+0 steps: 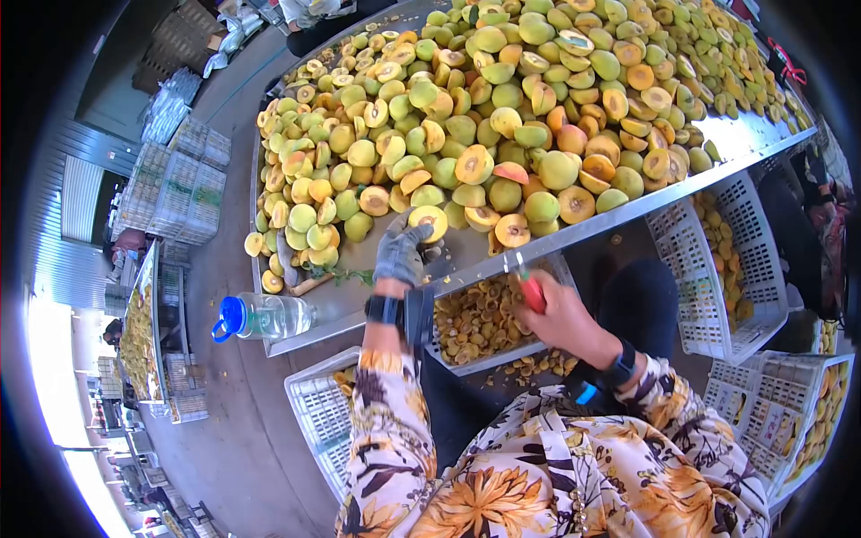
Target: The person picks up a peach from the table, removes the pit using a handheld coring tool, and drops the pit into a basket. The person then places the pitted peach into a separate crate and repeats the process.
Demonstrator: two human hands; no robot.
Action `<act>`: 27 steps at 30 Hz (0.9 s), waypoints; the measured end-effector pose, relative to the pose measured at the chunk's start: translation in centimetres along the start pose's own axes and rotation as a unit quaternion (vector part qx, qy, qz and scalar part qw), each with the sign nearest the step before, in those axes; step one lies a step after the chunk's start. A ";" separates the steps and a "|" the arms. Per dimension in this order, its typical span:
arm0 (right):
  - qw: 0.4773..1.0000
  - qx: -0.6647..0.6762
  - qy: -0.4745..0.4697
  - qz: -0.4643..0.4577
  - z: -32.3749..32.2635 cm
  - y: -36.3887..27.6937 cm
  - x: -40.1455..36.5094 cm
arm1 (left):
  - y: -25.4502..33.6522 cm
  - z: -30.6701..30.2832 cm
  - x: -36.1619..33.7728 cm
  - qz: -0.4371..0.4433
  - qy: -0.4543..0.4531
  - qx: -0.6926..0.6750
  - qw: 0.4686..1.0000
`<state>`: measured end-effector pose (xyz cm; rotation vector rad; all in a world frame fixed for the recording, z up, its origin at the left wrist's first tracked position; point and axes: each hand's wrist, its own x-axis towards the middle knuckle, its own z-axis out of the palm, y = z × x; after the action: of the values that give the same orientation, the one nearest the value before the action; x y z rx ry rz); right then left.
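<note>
My left hand (403,249), in a grey glove, is closed around a peach half (428,223) at the table's near edge. The half's yellow cut face is turned upward. My bare right hand (558,314) grips a small tool by its red handle (533,294). A short metal tip (514,261) points from it toward the table rim; the tip's exact shape is too small to tell. In front of both hands spreads a big heap of yellow-green peaches (466,117), many cut in half with the stone showing.
The metal table's raised rim (628,211) runs before me. A blue-capped water bottle (273,316) lies at its left corner. Below, a crate (466,363) holds fruit pieces. White crates (708,332) stand right, another crate (314,403) left. Stacked crates (184,179) stand across the floor.
</note>
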<state>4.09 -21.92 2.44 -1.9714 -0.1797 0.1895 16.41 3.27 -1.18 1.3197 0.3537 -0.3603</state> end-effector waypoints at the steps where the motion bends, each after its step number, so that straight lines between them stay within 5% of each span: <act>1: 1.000 0.004 0.000 0.005 0.6 -0.2 0.8 | 0.4 1.5 -2.6 0.032 0.002 -0.056 0.998; 7: 0.991 0.125 0.041 0.029 3.0 -1.5 4.0 | -1.1 5.7 -10.7 0.094 0.050 -0.068 0.992; 11: 0.993 0.095 0.004 -0.074 3.0 -1.1 3.9 | -1.9 4.7 -11.5 -0.074 -0.055 -0.067 0.994; 13: 0.989 0.049 0.009 -0.141 2.9 -1.4 3.6 | -2.7 5.9 -11.6 -0.093 0.035 -0.141 0.985; 17: 0.970 -0.059 0.053 -0.229 3.0 -0.5 3.3 | -3.9 5.0 -11.4 -0.080 0.067 -0.163 0.981; 19: 0.984 -0.044 0.001 -0.171 2.7 -1.0 2.1 | -4.2 5.6 -11.1 -0.072 0.113 -0.198 0.971; 23: 0.992 -0.020 -0.086 -0.093 3.5 -1.0 0.1 | -5.3 6.0 -10.4 0.050 0.151 -0.208 0.965; 25: 0.993 -0.016 -0.079 -0.090 3.9 -0.4 -0.1 | -5.8 6.5 -10.4 0.175 0.138 -0.132 0.966; 27: 0.993 -0.012 -0.073 -0.087 4.1 -0.2 -0.3 | -5.8 6.9 -10.7 0.202 0.128 -0.075 0.968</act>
<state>2.90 -18.23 0.99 -1.9541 -0.4485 0.2179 4.61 -4.06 -0.01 1.2546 0.3096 0.1793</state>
